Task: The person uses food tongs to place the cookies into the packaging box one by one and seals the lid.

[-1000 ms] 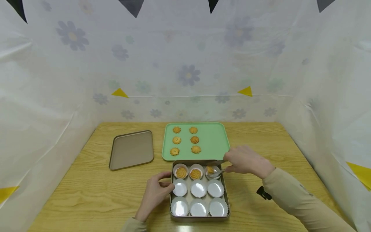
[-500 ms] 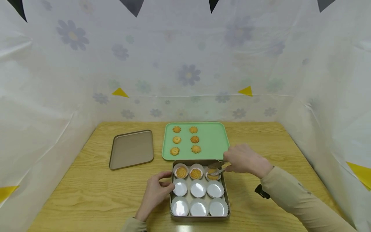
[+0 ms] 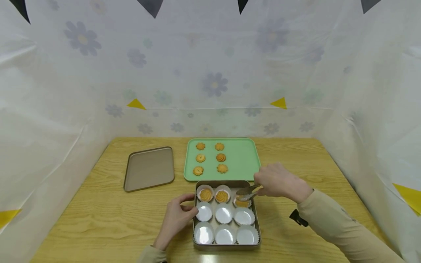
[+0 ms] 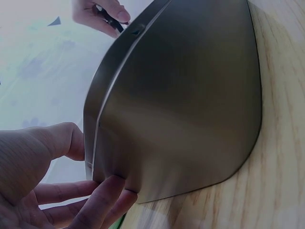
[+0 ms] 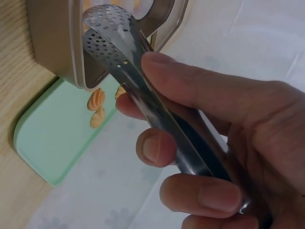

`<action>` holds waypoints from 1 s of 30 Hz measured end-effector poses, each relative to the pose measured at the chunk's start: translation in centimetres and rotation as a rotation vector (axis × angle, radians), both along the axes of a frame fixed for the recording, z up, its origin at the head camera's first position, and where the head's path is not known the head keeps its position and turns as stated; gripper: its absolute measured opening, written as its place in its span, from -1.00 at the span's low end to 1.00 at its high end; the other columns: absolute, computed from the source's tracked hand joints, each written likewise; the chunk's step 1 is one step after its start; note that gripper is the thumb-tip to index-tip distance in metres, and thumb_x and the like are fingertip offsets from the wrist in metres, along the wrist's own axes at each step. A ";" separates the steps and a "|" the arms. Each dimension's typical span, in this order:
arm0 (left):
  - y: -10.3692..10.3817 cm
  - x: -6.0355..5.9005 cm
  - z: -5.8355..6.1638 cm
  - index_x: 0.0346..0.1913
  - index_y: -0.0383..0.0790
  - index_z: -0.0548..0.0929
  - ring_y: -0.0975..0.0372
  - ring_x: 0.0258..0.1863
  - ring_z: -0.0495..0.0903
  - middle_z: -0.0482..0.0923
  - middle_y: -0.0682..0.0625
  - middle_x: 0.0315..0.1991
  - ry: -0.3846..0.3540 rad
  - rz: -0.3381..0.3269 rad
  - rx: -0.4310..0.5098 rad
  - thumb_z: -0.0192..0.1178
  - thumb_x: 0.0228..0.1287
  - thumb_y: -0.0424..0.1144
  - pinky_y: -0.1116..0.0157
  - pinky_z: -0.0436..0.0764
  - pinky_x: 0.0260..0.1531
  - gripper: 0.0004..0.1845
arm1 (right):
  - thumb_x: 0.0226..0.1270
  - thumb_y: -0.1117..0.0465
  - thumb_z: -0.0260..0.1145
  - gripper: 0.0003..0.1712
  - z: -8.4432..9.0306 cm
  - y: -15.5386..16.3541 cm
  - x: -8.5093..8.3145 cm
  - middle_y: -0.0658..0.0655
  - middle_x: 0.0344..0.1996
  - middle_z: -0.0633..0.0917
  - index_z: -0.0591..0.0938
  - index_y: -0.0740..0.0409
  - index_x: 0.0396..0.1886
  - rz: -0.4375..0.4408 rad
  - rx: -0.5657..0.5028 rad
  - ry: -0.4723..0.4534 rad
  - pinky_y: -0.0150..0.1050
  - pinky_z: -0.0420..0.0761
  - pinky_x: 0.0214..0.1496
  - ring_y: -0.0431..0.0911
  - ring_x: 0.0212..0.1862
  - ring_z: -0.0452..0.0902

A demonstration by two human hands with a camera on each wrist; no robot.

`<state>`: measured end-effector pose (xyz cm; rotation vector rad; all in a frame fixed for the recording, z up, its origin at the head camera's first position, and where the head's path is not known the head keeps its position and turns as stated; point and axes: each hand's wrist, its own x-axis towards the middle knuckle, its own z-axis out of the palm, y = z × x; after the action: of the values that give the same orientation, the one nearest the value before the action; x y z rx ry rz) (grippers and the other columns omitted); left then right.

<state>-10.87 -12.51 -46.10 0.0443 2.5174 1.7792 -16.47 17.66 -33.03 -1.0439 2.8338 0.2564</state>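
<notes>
A deep square baking pan (image 3: 227,248) holds white fluted cups (image 3: 224,213) in rows. In its back row, swirled cookies (image 3: 206,195) sit in the left and middle cups. A third cookie (image 3: 242,204) lies in the right cup, partly covered by metal tongs (image 3: 247,197). My right hand (image 3: 279,182) grips these tongs; their perforated heads stand apart over that cup, and the right wrist view shows nothing between them. With my left hand (image 3: 177,219) I hold the pan's left wall, thumb at the rim and fingers (image 4: 102,202) against the outside.
Behind the pan lies a green tray (image 3: 243,157) with several cookies (image 3: 221,157) on its left half. A shallow brown tray (image 3: 150,170) sits at the back left of the wooden table (image 3: 105,219). Pale flowered sheeting (image 3: 213,54) surrounds the table's back and sides.
The third cookie went from tilted in the tongs to lying in the right back cup. That cup and the one before it have shifted slightly toward me; the left hand has stayed put.
</notes>
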 end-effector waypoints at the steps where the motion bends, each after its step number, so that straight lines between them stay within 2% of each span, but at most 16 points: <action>1: 0.0 0.0 0.0 0.12 -0.49 0.63 -0.04 -0.19 0.80 0.66 -0.41 0.08 0.001 -0.001 -0.001 0.27 0.03 -0.47 0.39 0.75 -0.37 -0.51 | 0.06 -0.01 0.56 -0.76 0.1 0.0 0.1 -0.16 -0.75 0.42 0.68 -0.11 -0.63 0.004 -0.002 0.000 -0.39 0.05 -0.63 -0.26 -0.62 0.02; 11: 0.0 0.0 0.1 0.11 -0.49 0.63 -0.03 -0.19 0.81 0.66 -0.41 0.08 -0.003 -0.001 -0.003 0.27 0.03 -0.46 0.40 0.74 -0.36 -0.52 | 0.03 0.02 0.57 -0.64 0.6 0.0 0.8 -0.17 -0.74 0.30 0.54 -0.13 -0.73 0.030 -0.019 -0.007 -0.38 -0.01 -0.61 -0.25 -0.61 -0.02; 23: 0.1 0.1 0.1 0.11 -0.47 0.64 -0.02 -0.20 0.81 0.67 -0.39 0.07 0.006 0.007 -0.017 0.28 0.02 -0.47 0.40 0.74 -0.37 -0.51 | -0.03 0.01 0.60 -0.75 0.8 -0.1 1.8 -0.23 -0.69 0.58 0.66 -0.19 -0.69 0.047 -0.029 0.010 -0.38 0.09 -0.65 -0.28 -0.62 0.07; 30: 0.1 0.0 0.0 0.12 -0.48 0.63 -0.04 -0.20 0.81 0.66 -0.41 0.08 0.005 0.006 -0.004 0.28 0.02 -0.47 0.38 0.75 -0.36 -0.50 | -0.04 0.02 0.61 -0.63 0.8 0.0 2.4 -0.23 -0.74 0.45 0.55 -0.16 -0.76 0.059 -0.045 0.014 -0.38 -0.02 -0.64 -0.27 -0.61 0.00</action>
<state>-10.82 -12.46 -46.06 0.0403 2.5270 1.7784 -14.07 17.62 -32.25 -1.1399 2.8368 0.2060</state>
